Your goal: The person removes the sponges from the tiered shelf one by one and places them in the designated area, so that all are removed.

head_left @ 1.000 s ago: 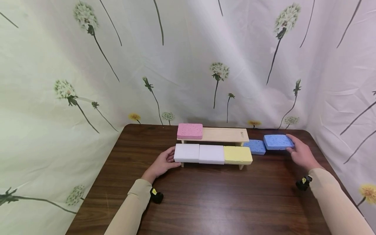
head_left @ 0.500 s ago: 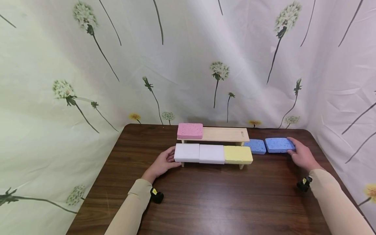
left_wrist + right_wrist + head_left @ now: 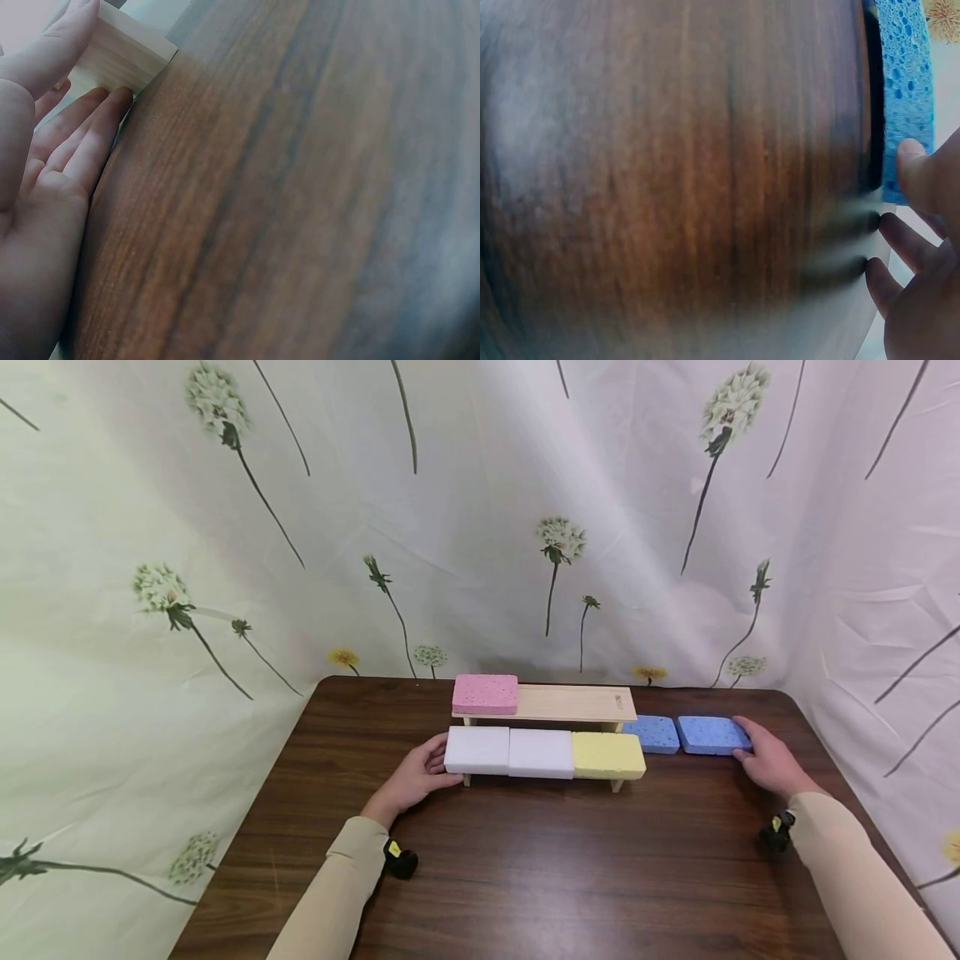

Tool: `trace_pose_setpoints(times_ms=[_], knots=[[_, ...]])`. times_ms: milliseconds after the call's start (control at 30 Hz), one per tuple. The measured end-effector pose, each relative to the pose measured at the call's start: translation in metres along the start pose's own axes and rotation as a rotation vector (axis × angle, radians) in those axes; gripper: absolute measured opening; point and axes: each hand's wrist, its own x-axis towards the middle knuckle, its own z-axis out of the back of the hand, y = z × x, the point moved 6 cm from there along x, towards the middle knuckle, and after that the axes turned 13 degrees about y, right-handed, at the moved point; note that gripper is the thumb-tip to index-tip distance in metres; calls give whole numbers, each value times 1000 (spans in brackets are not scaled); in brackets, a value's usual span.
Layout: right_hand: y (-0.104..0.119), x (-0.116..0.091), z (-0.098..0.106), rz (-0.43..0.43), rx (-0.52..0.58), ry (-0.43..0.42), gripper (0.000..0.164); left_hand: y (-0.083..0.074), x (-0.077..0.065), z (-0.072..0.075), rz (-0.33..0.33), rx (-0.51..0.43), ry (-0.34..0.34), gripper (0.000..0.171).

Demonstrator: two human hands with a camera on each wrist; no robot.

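With thumb and fingers my right hand (image 3: 776, 762) pinches the right end of a blue sponge (image 3: 712, 736), which lies low over the table at the far right. In the right wrist view the thumb presses the side of this pitted sponge (image 3: 907, 82), while two lower fingertips point at the tabletop. Another blue sponge (image 3: 651, 735) sits just left of it. My left hand (image 3: 411, 781) holds the left end of the front wooden stand (image 3: 617, 786), its fingertips against the wooden leg (image 3: 124, 60). On that stand are two white sponges (image 3: 477, 750) and a yellow sponge (image 3: 607, 755).
Behind, a second wooden stand (image 3: 573, 702) carries a pink sponge (image 3: 485, 693) at its left end. The dark wooden table (image 3: 555, 877) reaches a dandelion-print curtain (image 3: 480, 568) at the back and sides. Black wrist cameras (image 3: 401, 860) are strapped to both wrists.
The blue sponge in my right hand has come down and slightly right, lining up beside the other blue sponge. My left hand has stayed on the front stand.
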Motion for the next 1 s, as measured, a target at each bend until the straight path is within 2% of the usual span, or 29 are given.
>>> trace_pose_setpoints(times_ms=[1000], knots=[[1, -1, -3, 15, -40, -1, 62, 0, 0, -1, -10, -12, 1, 83]])
